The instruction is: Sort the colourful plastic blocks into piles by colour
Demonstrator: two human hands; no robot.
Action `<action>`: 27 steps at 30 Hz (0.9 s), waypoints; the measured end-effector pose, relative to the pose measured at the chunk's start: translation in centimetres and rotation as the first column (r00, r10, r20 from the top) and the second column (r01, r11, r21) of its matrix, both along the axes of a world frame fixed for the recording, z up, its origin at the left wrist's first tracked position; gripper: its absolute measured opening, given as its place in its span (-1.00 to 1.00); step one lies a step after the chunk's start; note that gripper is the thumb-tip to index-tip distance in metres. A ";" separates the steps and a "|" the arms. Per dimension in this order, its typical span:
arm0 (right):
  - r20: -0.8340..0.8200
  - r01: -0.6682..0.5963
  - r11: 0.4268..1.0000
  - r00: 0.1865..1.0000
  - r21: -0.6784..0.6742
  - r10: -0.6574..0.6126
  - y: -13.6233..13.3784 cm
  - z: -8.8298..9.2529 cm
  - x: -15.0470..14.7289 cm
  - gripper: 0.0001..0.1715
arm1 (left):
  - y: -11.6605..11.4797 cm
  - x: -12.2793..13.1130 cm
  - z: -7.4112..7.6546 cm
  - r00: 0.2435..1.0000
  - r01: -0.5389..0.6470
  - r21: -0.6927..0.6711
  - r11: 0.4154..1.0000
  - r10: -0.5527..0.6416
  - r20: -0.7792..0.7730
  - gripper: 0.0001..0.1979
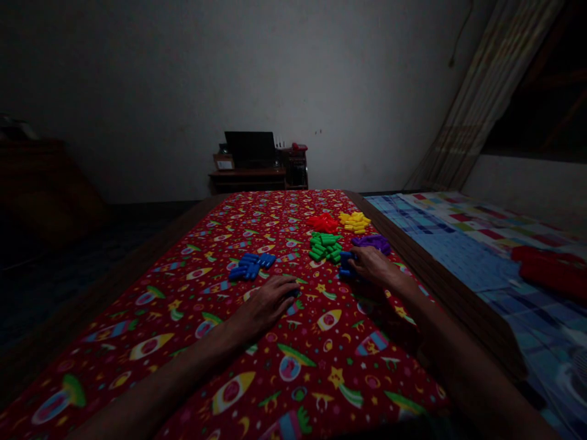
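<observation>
Two bare hands over a desk (pixel 452 299) with a red printed cloth (pixel 296 342) on it; small plastic pieces sorted by colour on the cloth. Left hand (pixel 270 299): palm down, low over the cloth, fingers bent and partly closed. Blue bit (pixel 294 293) shows at its fingertips; gripped or just covered, can't tell. Right hand (pixel 370 264): palm down, fingers curled down onto the right blue pile (pixel 346 264), hiding part of it; touching, but can't tell if a piece is pinched.

Left blue pile (pixel 251 266) lies just beyond the left hand, toward the left, pieces mostly packed close, some side by side. Green pile (pixel 324 246) sits just beyond and left of the right blue pile, heaped. Purple pile (pixel 378 244) is right behind the right hand, partly hidden. Red pile (pixel 323 222) is past the green one; yellow pile (pixel 354 222) just right of red, near the desk's right side.

Behind: dark monitor (pixel 251 148) on a stand (pixel 247 181) at the wall (pixel 367 91). Right: curtain (pixel 477 104), checked bedding (pixel 413 232), red garment (pixel 550 272) on it. Lighting dim.
</observation>
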State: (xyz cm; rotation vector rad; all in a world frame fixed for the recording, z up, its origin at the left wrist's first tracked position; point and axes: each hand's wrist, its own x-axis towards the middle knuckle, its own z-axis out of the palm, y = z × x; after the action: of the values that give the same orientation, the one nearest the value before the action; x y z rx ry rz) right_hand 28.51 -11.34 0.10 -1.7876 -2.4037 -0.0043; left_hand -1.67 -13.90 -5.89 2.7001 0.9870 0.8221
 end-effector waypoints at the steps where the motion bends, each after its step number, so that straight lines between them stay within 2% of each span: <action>1: 0.026 0.014 1.000 1.000 -0.025 -0.013 0.0 0.3 0.2 -0.70 | 0.0 0.0 0.0 1.000 0.002 0.001 1.000 -0.002 0.000 -0.71; 6: 0.117 0.069 0.990 0.992 -0.126 -0.054 -0.3 1.5 0.5 -0.61 | 0.0 -0.1 -0.1 1.000 0.009 0.014 1.000 -0.009 -0.009 -0.70; 12: 0.245 0.175 0.983 0.952 0.050 -0.182 -1.9 1.2 0.0 -0.67 | 0.1 0.0 -0.1 1.000 0.012 0.003 1.000 -0.012 -0.018 -0.70; 15: 0.265 0.166 0.983 0.947 0.076 -0.180 -2.5 0.8 -0.3 -0.69 | 0.0 0.0 0.0 1.000 0.018 -0.008 1.000 -0.018 -0.018 -0.71; 19: 0.253 0.182 0.977 0.945 0.113 -0.205 -2.3 1.1 -0.4 -0.62 | -0.1 -0.1 0.0 1.000 -0.004 -0.013 1.000 0.004 0.012 -0.65; 22: 0.171 0.207 0.961 0.956 0.182 -0.238 -1.8 1.6 -0.6 -0.59 | 0.1 0.0 -0.1 0.992 -0.066 -0.020 0.998 0.068 0.109 -0.55; 24: 0.045 0.135 0.968 0.988 0.212 -0.148 -1.6 1.3 -1.3 -0.56 | 0.4 0.3 -0.1 0.966 -0.117 -0.102 0.988 0.137 0.219 -0.51; 26: -0.112 -0.053 0.964 0.990 0.260 0.085 -1.7 0.4 -2.6 -0.63 | 0.7 0.7 -0.1 0.924 -0.118 -0.275 0.954 0.207 0.321 -0.47; 27: -0.168 -0.175 0.941 0.958 0.291 0.230 -1.9 -0.4 -3.4 -0.69 | 0.8 1.0 -0.1 0.904 -0.088 -0.369 0.925 0.229 0.360 -0.45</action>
State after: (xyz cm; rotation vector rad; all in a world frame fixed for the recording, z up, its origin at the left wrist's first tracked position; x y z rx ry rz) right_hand 25.13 -13.23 -0.28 -1.3471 -2.3009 -0.1218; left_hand -0.70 -13.12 -5.99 2.0671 1.1371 1.0607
